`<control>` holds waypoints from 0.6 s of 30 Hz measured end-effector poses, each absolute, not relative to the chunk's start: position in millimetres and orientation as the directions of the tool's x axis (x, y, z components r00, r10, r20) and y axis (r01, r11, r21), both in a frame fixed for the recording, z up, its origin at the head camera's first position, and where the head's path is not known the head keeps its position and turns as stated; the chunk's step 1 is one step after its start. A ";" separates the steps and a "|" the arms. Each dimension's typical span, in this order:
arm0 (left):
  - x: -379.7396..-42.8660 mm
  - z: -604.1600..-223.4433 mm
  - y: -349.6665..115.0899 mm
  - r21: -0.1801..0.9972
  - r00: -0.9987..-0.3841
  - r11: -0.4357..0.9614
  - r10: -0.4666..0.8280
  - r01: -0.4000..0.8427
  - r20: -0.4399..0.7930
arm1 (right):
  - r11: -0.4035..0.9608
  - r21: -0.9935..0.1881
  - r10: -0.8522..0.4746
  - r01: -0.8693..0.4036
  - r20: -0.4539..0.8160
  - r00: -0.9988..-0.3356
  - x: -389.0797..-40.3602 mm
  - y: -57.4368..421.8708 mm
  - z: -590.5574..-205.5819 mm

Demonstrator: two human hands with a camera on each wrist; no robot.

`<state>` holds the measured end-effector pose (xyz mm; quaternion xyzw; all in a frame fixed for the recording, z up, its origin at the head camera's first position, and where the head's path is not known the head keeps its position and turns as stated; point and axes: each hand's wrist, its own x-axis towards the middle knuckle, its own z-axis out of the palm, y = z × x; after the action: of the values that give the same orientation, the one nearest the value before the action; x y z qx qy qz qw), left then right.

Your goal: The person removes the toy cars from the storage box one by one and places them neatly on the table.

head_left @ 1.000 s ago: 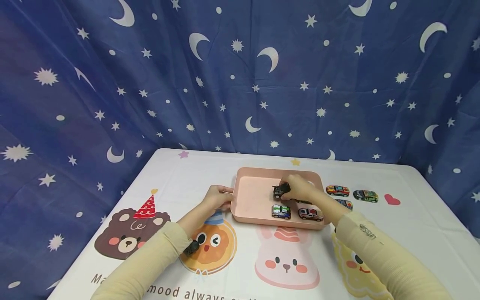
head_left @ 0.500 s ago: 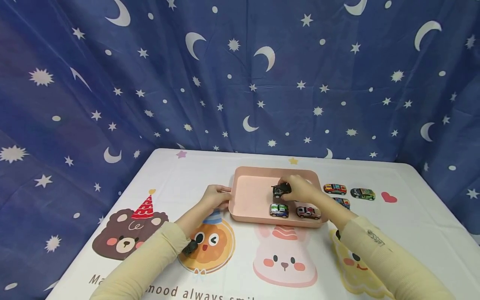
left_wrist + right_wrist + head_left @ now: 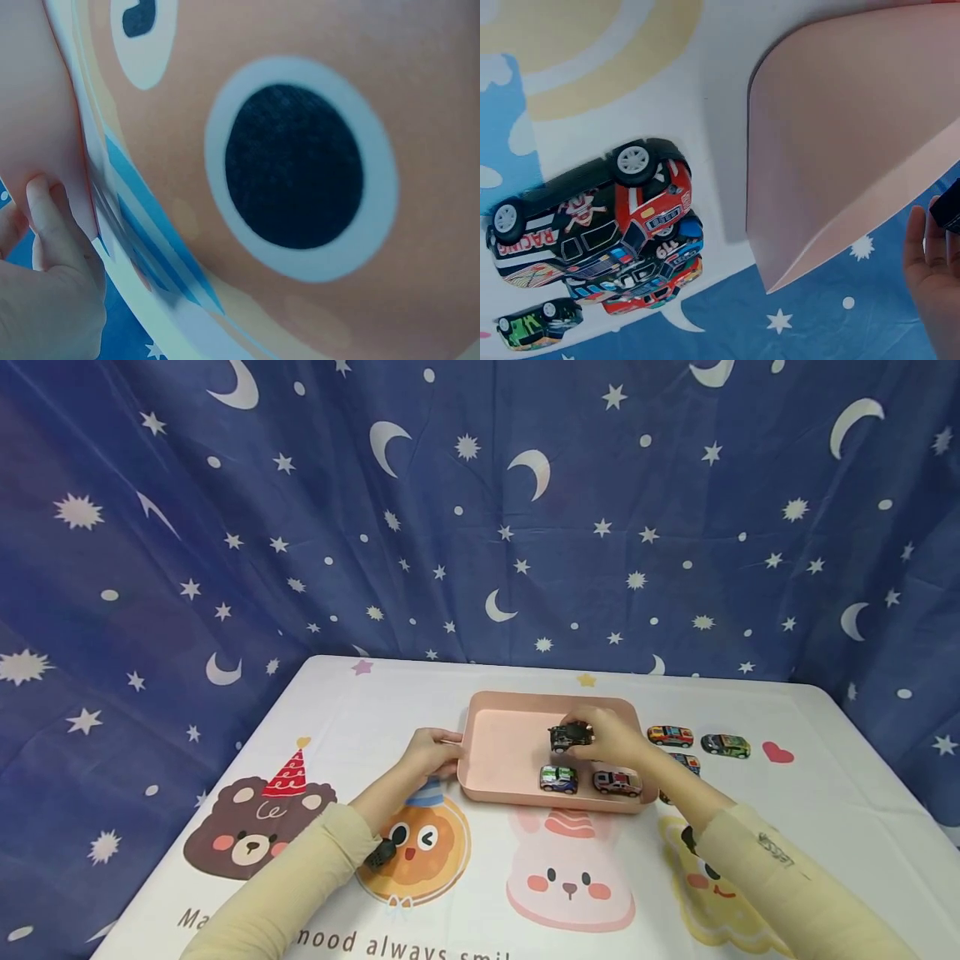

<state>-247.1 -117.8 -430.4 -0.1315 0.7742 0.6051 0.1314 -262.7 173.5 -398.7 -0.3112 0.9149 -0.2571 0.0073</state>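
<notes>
In the head view my left hand [image 3: 431, 753] grips the left rim of a shallow pink tray [image 3: 495, 797], thumb on its wall in the left wrist view. Over the tray's middle, my right hand [image 3: 609, 735] holds a black toy car [image 3: 570, 737] between thumb and fingers. Only a dark corner of it shows at the edge of the right wrist view. A green-and-white toy car [image 3: 558, 779] and a white-and-red toy car [image 3: 617, 783] sit along the tray's near side. My right hand hides part of the tray behind it.
Several toy cars stand on the table right of the tray: a red-orange car [image 3: 670, 737], a green car [image 3: 725, 746], a blue car [image 3: 684, 763] and a black-and-red racing car [image 3: 592, 217]. Beyond the table's far edge hangs a blue curtain [image 3: 450, 485].
My right hand has shifted slightly right and away from me with the black toy car over the tray. My left hand keeps its grip on the rim.
</notes>
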 end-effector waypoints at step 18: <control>-247.9 -432.7 -117.2 0.899 -0.929 0.237 -0.053 -0.368 -0.367 | 0.682 -0.506 -0.546 -0.528 0.127 -0.828 -253.6 202.2 -389.5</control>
<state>-247.9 -117.2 -432.7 -0.1357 0.7754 0.6027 0.1309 -253.6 202.2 -389.5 -0.2930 0.9169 -0.2704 0.0169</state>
